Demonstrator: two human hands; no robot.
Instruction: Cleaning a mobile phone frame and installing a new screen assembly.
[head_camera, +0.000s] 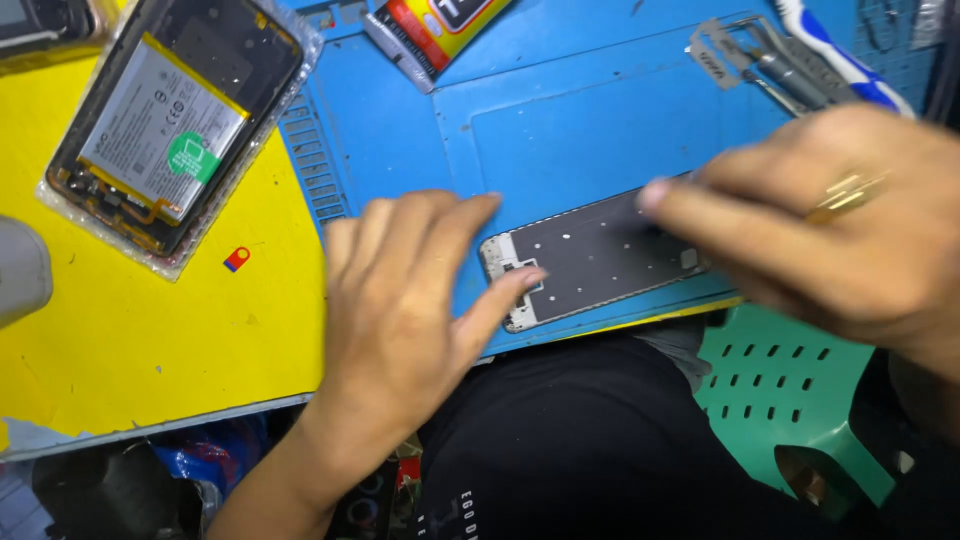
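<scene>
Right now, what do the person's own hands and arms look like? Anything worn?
Both hands are bare, no gloves. The right hand wears a gold-coloured ring with a faceted top on one finger. The left hand shows no ring, watch or band, and its forearm is uncovered down to the frame edge. No sleeve shows on either arm. Nails are short and unpainted.

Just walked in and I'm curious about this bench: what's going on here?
A person steadies a flat dark grey phone frame on a blue rubber work mat. The left hand touches its near end with the thumb; the right hand, wearing a gold ring, presses on its far end. An opened phone with its battery exposed lies on the yellow tabletop.
</scene>
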